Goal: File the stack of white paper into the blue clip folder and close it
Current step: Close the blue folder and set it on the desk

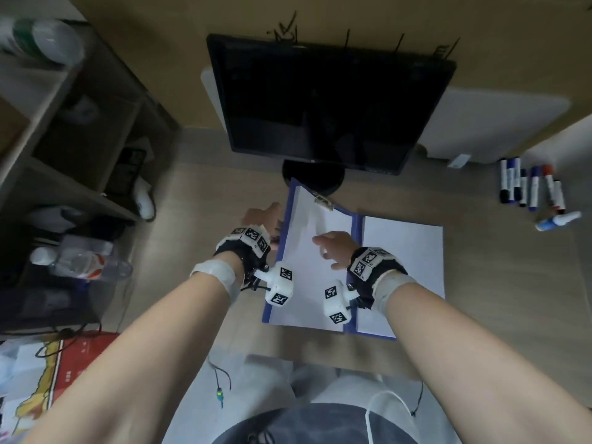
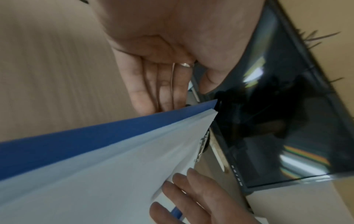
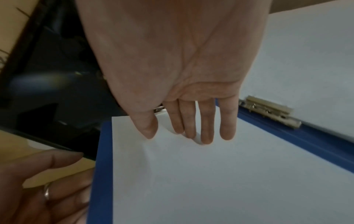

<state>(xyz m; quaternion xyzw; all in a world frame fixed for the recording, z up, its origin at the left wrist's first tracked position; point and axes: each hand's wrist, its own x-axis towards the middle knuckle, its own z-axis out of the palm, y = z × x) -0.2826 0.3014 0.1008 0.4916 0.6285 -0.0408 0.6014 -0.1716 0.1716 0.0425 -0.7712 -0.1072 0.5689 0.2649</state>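
Folder [image 1: 354, 225] underside hidden, left fingertips [image 2: 145, 106] tucked beneath

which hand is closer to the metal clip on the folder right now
Right. The right hand rests on the white paper just below the metal clip; the left hand is off to the side at the blue folder's outer edge.

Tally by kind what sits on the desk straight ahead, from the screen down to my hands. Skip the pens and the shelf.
Black flat monitor: 1
Open blue clip folder: 1
White paper stacks: 2
Total: 4
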